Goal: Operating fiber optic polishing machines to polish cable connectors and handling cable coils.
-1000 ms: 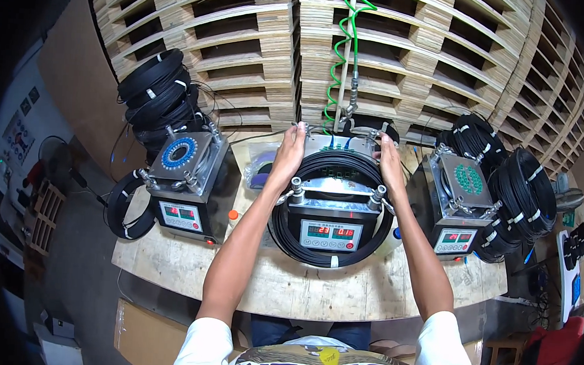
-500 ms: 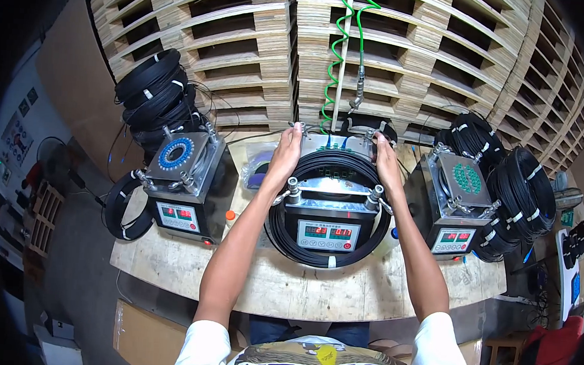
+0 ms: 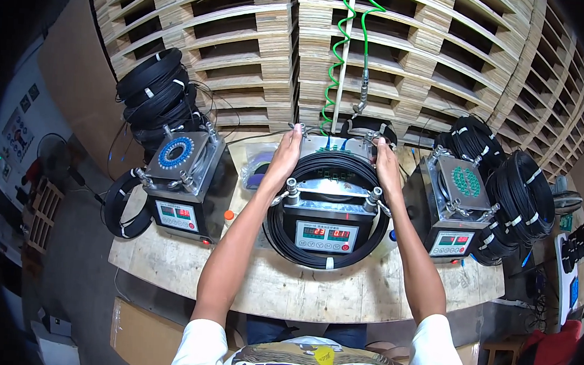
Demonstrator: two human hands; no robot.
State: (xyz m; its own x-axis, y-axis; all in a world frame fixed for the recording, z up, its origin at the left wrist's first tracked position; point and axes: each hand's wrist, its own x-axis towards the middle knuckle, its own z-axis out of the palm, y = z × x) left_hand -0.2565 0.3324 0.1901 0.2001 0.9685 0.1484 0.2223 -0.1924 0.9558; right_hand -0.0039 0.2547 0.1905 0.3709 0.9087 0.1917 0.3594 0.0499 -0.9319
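Note:
A polishing machine (image 3: 336, 204) with a metal top and a red-lit display panel stands mid-table. A coil of black cable (image 3: 282, 239) rings it, draped over its top and hanging around its front. My left hand (image 3: 285, 157) is closed at the far left corner, thumb up, on a metal clamp handle (image 3: 293, 126). At the far right corner my right hand (image 3: 387, 163) closes the same way on another clamp handle (image 3: 373, 134). The fingers are partly hidden behind the corners. Two near clamps (image 3: 292, 190) stand untouched. Blue-ended cables run into green fittings at the rear of the top.
Similar machines stand at left (image 3: 175, 175) with blue fittings and at right (image 3: 457, 192) with green ones. Black cable coils (image 3: 152, 87) pile behind the left one, more coils (image 3: 522, 190) at right. An orange-capped bottle (image 3: 229, 216) stands near my left forearm. A green air hose (image 3: 366, 46) hangs above.
Both hands stay at the far clamps, with hardly any movement. The view has shifted slightly, and the display on the right machine reads differently.

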